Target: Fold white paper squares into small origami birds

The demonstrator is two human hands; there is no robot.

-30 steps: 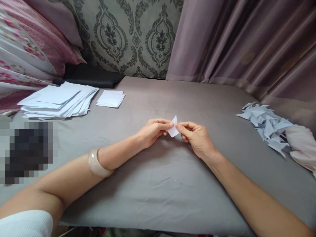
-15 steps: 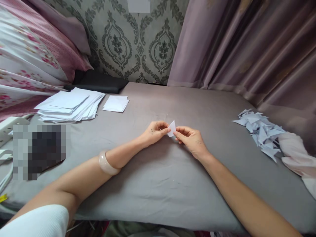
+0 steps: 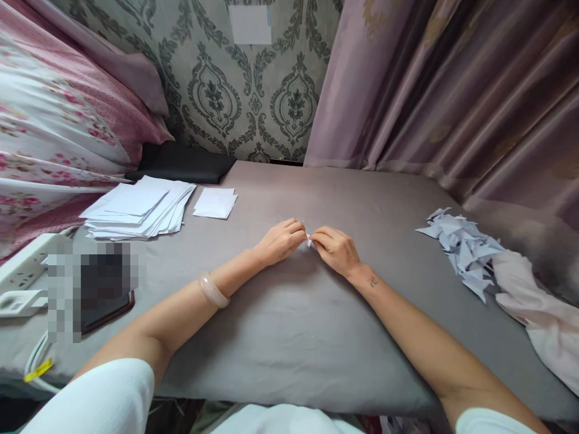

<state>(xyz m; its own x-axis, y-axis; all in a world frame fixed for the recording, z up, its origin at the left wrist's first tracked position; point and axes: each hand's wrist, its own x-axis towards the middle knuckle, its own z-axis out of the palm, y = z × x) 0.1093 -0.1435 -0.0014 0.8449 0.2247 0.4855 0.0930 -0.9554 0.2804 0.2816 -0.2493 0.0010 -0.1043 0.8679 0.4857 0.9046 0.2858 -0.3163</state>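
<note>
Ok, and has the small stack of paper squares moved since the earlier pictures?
No. The small stack sits just right of the larger paper pile, as before; the whole view has shifted instead.

A home (curtains, damask wallpaper)

L hand & R hand nearly meet (fingers pinched), arms extended fwd.

A white power strip sits near floral fabric, a black item lies by the patterned wall (a pale rectangle shows on it), and mauve curtains hang behind a crumpled pale cloth at right.
</note>
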